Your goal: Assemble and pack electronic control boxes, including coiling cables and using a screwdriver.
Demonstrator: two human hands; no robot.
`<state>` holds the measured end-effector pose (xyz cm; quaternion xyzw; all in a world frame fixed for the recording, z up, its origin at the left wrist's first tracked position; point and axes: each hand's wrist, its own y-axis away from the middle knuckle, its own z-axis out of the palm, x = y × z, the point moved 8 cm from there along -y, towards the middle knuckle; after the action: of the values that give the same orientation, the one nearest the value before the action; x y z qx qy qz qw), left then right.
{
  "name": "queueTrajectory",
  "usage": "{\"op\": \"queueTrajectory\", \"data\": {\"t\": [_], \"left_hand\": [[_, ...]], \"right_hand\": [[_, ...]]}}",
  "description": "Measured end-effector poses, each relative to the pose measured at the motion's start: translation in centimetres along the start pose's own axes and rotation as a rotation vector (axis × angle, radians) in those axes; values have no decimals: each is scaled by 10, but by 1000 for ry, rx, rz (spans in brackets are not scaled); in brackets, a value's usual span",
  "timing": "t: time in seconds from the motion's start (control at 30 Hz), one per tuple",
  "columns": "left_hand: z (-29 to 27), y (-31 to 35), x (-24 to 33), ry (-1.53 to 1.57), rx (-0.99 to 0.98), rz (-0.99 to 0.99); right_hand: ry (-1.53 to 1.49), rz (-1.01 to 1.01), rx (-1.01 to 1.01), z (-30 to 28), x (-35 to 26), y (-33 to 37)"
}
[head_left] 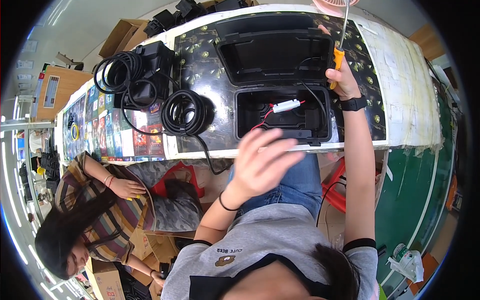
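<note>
A black plastic box (243, 114) stands on the table before me, its hinged lid (274, 57) raised and tipped back. Inside lies a small white module (286, 106) with red wires at its ends, and a black cable (316, 95) runs between lid and base. My right hand (344, 80) is at the lid's right edge, its fingers partly hidden behind it. That hand holds a screwdriver (338, 59) by its yellow-orange handle, the shaft pointing up and away. My left hand (265, 162) hovers over the box's near edge, fingers apart, slightly blurred and holding nothing.
Left of the box are a coiled black cable (185, 112) and a closed black case (159, 62) with another coil. A pink fan (332, 6) stands at the far edge. Another person (100, 210) sits at my left, near cardboard boxes (107, 284). A red stool (334, 187) is under the table.
</note>
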<state>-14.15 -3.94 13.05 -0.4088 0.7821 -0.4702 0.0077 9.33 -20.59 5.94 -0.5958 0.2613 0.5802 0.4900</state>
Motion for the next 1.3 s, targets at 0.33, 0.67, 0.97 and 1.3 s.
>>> {"op": "queueTrajectory", "data": {"t": [0.33, 0.67, 0.97, 1.3], "left_hand": [[68, -7, 9, -383, -225, 38], [65, -12, 10, -427, -156, 15], [63, -14, 13, -427, -86, 59], [68, -15, 14, -422, -149, -3]], "right_hand": [[-1, 76, -13, 14, -11, 4], [4, 65, -16, 15, -9, 2], [-3, 128, 14, 12, -3, 5], [10, 119, 25, 13, -6, 6]]}}
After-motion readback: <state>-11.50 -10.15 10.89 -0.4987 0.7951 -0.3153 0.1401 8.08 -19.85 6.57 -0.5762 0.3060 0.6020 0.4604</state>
